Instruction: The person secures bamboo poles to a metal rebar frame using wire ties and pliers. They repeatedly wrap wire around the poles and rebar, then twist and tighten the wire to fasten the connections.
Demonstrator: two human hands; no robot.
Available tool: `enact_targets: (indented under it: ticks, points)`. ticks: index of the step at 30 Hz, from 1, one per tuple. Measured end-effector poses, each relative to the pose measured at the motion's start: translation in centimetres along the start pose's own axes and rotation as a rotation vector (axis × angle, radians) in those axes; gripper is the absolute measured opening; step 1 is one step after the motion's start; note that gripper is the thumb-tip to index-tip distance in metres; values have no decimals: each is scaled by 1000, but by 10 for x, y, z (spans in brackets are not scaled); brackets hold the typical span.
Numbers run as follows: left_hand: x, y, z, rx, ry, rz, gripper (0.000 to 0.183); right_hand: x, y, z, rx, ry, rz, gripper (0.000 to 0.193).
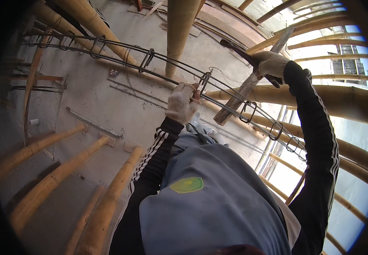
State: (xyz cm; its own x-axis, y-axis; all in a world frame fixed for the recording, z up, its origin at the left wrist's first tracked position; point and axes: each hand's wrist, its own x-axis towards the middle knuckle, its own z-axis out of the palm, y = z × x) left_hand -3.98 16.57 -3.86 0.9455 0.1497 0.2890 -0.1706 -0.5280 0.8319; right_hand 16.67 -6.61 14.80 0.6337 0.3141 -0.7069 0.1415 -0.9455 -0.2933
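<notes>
Steel rods (pixel 162 77), long and dark, run slantwise across in front of this person, up over the floor (pixel 137 117), from its far left corner down toward the right side where it's all daylight. They've got squarish metal rings (pixel 146 60) looped round them at intervals.

Left hand (pixel 183 102), in an off-white knit glove, is clamped on the rods right beside one of those rings. Right hand (pixel 273 64), gloved too, is lifted off to the right with its fist round some dark pliers (pixel 254 60), nose pointing forward and left. Can't tell if the pliers are gripping anything. Thin wire (pixel 213 68) curls up by that same ring and trails off toward the right hand.

Just under the rods there's a weathered plank (pixel 237 102) crossing at an angle. Bamboo poles (pixel 179 34) stick up all over the place, plenty at the floor's near left corner as well. Looser bits: a couple of thin bars (pixel 137 94) on the floor, and some reddish boards (pixel 235 25) by its far edge. Black striped sleeves, grey top (pixel 222 195), green-yellow badge (pixel 187 185).
</notes>
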Motion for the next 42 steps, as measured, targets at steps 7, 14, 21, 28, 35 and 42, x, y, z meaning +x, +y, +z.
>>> enact_targets:
  ticks: [7, 14, 21, 28, 35, 42]
  points:
    - [-14, -6, 4, 50, 144, -94, 22, 83, -52, -39, -425, -478, 135, 21]
    - [-5, 2, 21, 173, 299, -56, 22, 124, -47, -51, -582, -522, 92, 24]
    - [11, 14, 44, 421, 285, -63, 38, 129, -46, -58, -544, -549, 146, 24]
    - [26, 5, 48, 483, 100, -111, 55, 149, -45, -57, -654, -724, 67, 27]
    - [23, -1, 52, 463, 71, -138, 54, 169, -60, -51, -726, -752, 73, 27]
    - [24, -2, 50, 428, 78, -158, 53, 186, -82, -41, -896, -905, 29, 25]
